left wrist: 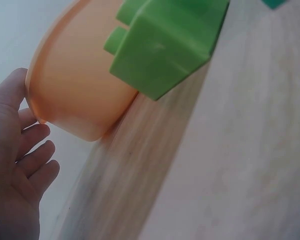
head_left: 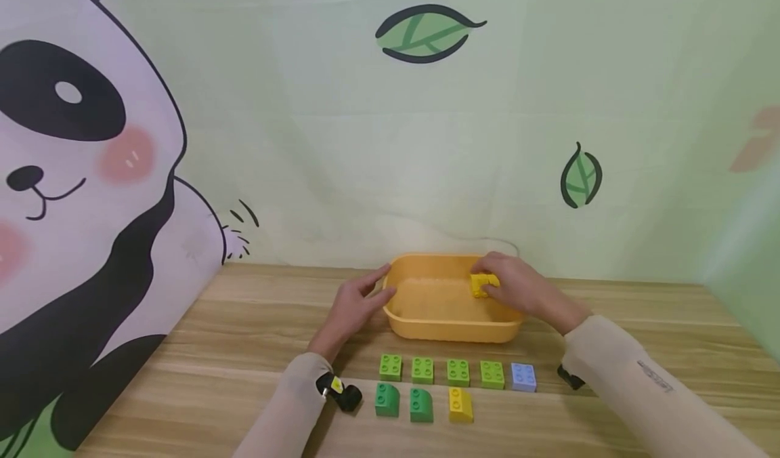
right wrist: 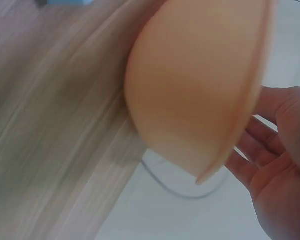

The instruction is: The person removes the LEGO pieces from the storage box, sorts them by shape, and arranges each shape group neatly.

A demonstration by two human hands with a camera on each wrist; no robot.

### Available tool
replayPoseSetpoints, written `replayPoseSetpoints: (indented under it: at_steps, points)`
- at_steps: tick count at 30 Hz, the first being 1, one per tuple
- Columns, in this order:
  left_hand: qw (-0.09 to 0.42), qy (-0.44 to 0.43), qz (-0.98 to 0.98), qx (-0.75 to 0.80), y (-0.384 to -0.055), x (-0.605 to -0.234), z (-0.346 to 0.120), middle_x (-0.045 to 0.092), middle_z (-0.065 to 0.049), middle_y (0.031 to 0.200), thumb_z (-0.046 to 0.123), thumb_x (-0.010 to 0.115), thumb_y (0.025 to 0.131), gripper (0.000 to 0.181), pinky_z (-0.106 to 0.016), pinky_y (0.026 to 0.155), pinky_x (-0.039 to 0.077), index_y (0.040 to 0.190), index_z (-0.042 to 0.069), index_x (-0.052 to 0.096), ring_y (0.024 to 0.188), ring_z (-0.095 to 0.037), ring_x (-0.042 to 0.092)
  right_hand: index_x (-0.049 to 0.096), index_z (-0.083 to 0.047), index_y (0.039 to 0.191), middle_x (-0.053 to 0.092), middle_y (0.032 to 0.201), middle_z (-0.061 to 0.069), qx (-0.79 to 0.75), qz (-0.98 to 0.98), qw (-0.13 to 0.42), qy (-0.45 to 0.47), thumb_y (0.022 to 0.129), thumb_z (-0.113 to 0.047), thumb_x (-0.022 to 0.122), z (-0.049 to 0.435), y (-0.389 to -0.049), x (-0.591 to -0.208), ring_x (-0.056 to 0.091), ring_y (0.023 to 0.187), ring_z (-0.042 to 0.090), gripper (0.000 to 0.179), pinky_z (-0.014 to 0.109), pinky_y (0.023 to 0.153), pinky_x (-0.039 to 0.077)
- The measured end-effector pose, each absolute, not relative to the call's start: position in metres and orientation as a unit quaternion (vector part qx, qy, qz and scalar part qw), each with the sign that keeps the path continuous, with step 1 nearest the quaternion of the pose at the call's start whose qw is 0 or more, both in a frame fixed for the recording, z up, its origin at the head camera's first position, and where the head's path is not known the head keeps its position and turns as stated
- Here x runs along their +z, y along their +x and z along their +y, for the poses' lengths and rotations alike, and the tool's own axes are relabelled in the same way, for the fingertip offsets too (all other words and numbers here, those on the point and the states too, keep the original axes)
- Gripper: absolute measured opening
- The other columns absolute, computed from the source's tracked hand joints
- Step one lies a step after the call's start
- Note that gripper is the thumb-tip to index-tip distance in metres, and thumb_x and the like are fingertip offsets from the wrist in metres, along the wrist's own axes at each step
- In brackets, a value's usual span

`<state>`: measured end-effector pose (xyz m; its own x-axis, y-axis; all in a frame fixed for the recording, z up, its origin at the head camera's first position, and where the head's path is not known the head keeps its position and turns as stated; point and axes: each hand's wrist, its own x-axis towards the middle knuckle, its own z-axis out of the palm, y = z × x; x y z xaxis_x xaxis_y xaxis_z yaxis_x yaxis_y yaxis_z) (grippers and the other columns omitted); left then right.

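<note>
An orange-yellow plastic tub [head_left: 453, 332] stands on the table near the wall. My right hand [head_left: 514, 282] reaches over its right side and pinches a yellow toy brick [head_left: 480, 285] between thumb and fingers, inside the tub. In the right wrist view the tub wall hides this brick. At the tub's left end my left hand [head_left: 356, 305] touches the rim with thumb and index finger. Its other fingers hang loosely outside, as the left wrist view shows. A green brick [left wrist: 162, 50] looms close in that view, in front of the tub.
Before the tub runs a row of light green bricks [head_left: 422, 370] with a blue brick [head_left: 523, 377] at its right end. Nearer lie two dark green curved bricks [head_left: 386, 400] and a yellow sloped brick [head_left: 460, 404]. A printed cloth wall [head_left: 341, 173] rises behind the table.
</note>
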<state>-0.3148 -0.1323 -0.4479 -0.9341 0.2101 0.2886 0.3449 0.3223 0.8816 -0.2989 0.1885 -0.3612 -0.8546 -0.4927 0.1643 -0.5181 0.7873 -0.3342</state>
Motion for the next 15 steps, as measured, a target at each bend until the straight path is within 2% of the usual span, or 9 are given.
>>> replayPoseSetpoints:
  at_steps: [8, 15]
  points:
    - [0.061, -0.171, -0.809, -0.559, -0.316, -0.449, -0.133, 0.056, -0.009, 0.155, 0.025, 0.075, 0.102, 0.052, -0.050, 0.120, 0.040, 0.150, 0.010, 0.061, 0.145, -0.036, 0.050, 0.070, 0.003, 0.126, 0.069, 0.130, 0.020, 0.141, -0.954, 0.008, 0.265, 0.095, 0.008, 0.071, 0.188, -0.315, -0.373, 0.064, 0.119, 0.038, 0.032, 0.054, 0.110, 0.051]
    - [0.058, -0.170, -0.809, -0.559, -0.315, -0.448, -0.132, 0.055, -0.009, 0.155, 0.024, 0.075, 0.101, 0.053, -0.049, 0.120, 0.041, 0.150, 0.010, 0.061, 0.144, -0.036, 0.050, 0.071, 0.004, 0.125, 0.070, 0.128, 0.022, 0.125, -0.954, 0.003, 0.272, 0.094, 0.009, 0.074, 0.190, -0.324, -0.379, 0.065, 0.118, 0.040, 0.032, 0.056, 0.110, 0.051]
